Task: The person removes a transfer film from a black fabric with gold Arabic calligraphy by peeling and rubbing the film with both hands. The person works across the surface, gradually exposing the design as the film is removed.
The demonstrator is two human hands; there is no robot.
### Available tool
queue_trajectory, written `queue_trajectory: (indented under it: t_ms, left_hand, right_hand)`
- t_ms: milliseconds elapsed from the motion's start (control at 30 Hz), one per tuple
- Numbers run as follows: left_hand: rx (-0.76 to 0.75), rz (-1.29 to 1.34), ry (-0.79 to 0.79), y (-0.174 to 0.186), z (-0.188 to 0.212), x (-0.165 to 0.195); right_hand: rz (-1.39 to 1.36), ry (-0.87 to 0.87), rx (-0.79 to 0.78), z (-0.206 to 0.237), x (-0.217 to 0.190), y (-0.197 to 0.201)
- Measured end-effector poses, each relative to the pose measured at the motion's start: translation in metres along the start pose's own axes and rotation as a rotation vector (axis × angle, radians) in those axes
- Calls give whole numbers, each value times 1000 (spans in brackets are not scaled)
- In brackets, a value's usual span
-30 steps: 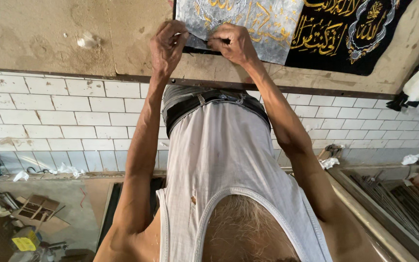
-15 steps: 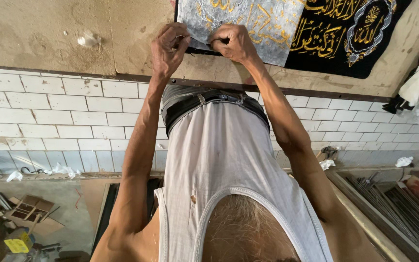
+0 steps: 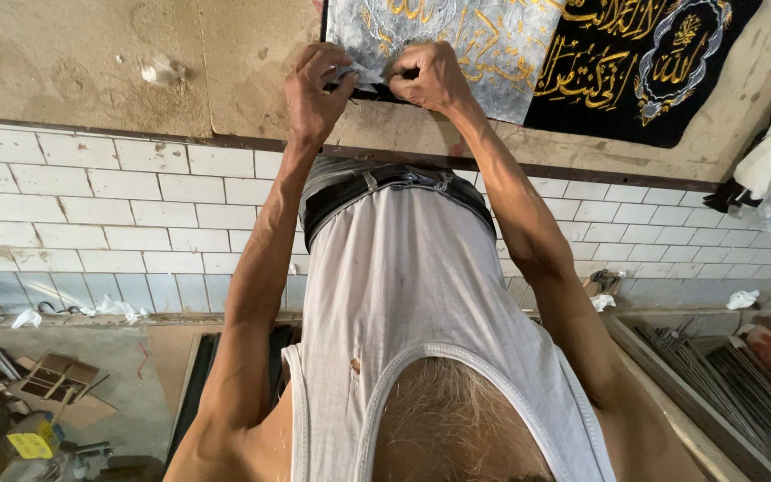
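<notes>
The picture appears upside down: the person's chest and white vest (image 3: pixel 421 339) fill the middle, with both arms reaching to a sandy-coloured board (image 3: pixel 91 62) at the top. The left hand (image 3: pixel 314 89) is curled, its fingers pinching the near edge of a grey cloth (image 3: pixel 457 45) with gold script. The right hand (image 3: pixel 435 78) is clenched on the same edge, just beside the left; a thin dark object shows between the two hands, too small to identify. The grey cloth lies flat on the board, and a black cloth (image 3: pixel 644 71) with gold lettering and a round emblem touches its right side. Below the board runs a wall of white tiles (image 3: pixel 91 223). At the lower left lies a small yellow box (image 3: pixel 30 444) among scraps.
</notes>
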State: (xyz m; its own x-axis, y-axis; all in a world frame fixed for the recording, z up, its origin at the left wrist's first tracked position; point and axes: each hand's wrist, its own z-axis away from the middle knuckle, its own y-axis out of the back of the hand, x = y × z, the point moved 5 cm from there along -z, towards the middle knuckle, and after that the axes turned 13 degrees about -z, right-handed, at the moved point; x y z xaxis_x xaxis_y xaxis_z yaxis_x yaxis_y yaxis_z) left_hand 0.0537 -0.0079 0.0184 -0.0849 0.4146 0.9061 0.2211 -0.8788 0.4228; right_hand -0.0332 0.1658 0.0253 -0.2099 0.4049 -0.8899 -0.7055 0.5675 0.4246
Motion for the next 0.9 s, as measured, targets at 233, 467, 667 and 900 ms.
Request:
queue_trajectory:
  t_ms: [233, 467, 667, 900]
  left_hand:
    - [-7, -9, -28, 2, -2, 3]
    - [53, -443, -106, -17, -2, 17]
    - [76, -410, -182, -17, 1, 22]
    - [97, -655, -104, -27, 0, 24]
  right_hand:
    - [28, 150, 44, 0, -5, 1]
    - [-41, 136, -13, 4, -7, 1]
    - [-3, 130, 74, 2, -6, 4]
    - [27, 167, 108, 3, -4, 3]
